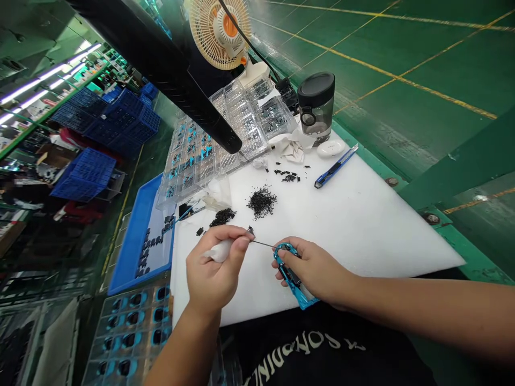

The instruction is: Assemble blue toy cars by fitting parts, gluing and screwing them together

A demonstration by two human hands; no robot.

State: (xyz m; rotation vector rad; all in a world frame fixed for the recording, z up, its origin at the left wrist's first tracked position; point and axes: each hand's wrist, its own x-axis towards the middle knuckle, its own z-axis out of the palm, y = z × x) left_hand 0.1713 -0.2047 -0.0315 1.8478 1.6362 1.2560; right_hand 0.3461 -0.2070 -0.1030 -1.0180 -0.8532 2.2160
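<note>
My left hand (pixel 217 268) is closed around a thin metal rod-like tool (pixel 263 244). Something white and soft-looking (pixel 220 251) sits in the same palm; whether it is part of the tool I cannot tell. My right hand (pixel 317 271) grips a blue plastic housing (pixel 300 295) with black parts inside, held tilted over the front of the white board (pixel 354 225). The rod's tip reaches the upper end of the housing, where fingers partly hide it. Just beyond my left hand lie a pile of tiny black pieces (pixel 261 202) and a darker heap of black parts (pixel 222 217).
A blue utility knife (pixel 336 167), a white oval case (pixel 330 148), crumpled tissue (pixel 293 150) and a lidded jar (pixel 316 107) stand along the right. Clear compartment trays (pixel 225 128) and a fan (pixel 219 32) are behind. A black tube (pixel 181 80) hangs overhead. A blue tray (pixel 124 268) lies left.
</note>
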